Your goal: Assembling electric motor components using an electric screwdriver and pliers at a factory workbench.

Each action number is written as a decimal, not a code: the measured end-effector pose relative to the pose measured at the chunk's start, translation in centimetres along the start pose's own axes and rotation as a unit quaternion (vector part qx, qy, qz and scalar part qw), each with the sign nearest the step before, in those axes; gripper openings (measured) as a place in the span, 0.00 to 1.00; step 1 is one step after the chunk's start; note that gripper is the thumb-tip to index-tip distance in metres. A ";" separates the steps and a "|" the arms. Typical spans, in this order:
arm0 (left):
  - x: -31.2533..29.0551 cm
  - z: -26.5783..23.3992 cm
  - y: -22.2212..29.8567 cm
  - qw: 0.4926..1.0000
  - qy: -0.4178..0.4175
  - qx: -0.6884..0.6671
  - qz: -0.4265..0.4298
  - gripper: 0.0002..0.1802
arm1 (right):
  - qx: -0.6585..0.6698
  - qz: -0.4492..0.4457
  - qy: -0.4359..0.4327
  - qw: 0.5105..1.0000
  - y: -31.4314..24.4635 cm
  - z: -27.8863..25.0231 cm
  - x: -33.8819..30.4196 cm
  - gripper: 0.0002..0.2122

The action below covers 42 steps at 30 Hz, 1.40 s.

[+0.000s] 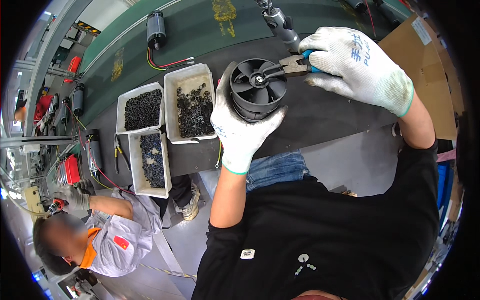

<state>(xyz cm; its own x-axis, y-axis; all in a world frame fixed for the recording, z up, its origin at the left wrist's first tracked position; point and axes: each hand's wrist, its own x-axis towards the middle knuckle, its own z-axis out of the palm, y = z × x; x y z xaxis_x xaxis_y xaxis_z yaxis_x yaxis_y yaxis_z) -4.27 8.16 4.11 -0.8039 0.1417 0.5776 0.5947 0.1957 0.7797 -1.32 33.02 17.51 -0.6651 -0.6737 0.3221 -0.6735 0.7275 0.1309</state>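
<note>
My left hand (239, 136), in a white knit glove, is wrapped round a black round fan unit (256, 106) with its blades facing up. My right hand (355, 67), gloved the same way, grips a pair of pliers (293, 65) with blue handles. The bent dark tips of the pliers reach to the hub at the middle of the fan. Whether a small ring sits between the tips is too small to tell. Beside my left hand is a white bin (168, 80) with loose dark rings. Just behind the pliers, a grey metal tool (281, 27) hangs down.
Two more white bins (120, 112) (136, 172) hold small black parts, with yellow-handled pliers (118, 152) alongside. Wired cylindrical motors (156, 30) lie on the green belt (200, 25) and dark bench. A cardboard box (425, 75) stands at right; a co-worker (120, 240) is at left.
</note>
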 end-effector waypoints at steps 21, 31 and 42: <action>0.2 -0.5 0.0 1.000 -0.001 -0.005 -0.003 0.56 | 0.008 -0.122 -0.092 0.988 2.4 -3.9 4.1 0.13; 0.4 0.1 0.1 1.000 -0.024 -0.009 0.010 0.55 | -0.003 -0.106 -0.092 0.990 1.8 -5.0 3.1 0.14; 0.0 0.1 0.1 0.999 -0.032 -0.016 0.040 0.57 | -0.201 -0.401 0.289 0.846 6.3 -0.1 3.1 0.11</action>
<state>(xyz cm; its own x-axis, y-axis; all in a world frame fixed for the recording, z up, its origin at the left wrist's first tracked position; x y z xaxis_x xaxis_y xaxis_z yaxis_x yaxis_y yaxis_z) -4.22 8.28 4.12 -0.7516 0.2173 0.6228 0.6563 0.1512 0.7392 -7.58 35.58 19.45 0.3002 -0.8804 0.3672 -0.5919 0.1299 0.7955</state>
